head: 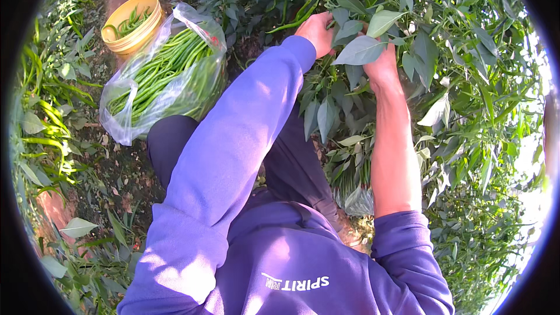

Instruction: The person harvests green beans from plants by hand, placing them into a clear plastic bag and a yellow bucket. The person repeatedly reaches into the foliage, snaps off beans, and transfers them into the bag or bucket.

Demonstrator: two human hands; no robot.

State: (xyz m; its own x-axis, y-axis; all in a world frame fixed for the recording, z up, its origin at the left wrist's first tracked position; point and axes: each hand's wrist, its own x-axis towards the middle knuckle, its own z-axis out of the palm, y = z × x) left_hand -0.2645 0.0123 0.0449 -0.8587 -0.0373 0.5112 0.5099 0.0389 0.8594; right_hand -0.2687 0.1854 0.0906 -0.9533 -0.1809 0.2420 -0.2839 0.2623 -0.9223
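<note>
Both hands reach into a leafy chili pepper plant (420, 52) ahead of me. My left hand (316, 35) is at its near foliage, beside long green chili peppers (302, 19) hanging on the stems; its fingertips are behind leaves. My right hand (381, 63) comes up from below, a little to the right, with its fingers largely covered by broad leaves. Whether either hand grips anything cannot be seen. To the left, a clear plastic bag (127, 111) lies wide at the top, filled with long green chili peppers (166, 72).
A yellow plastic bucket (140, 30) holding some green peppers stands behind the bag. Pepper plants (54, 118) line the left side, and dense foliage (472, 175) the right. Another clear bag (361, 201) with green contents sits low by my right forearm. My knees are between the rows.
</note>
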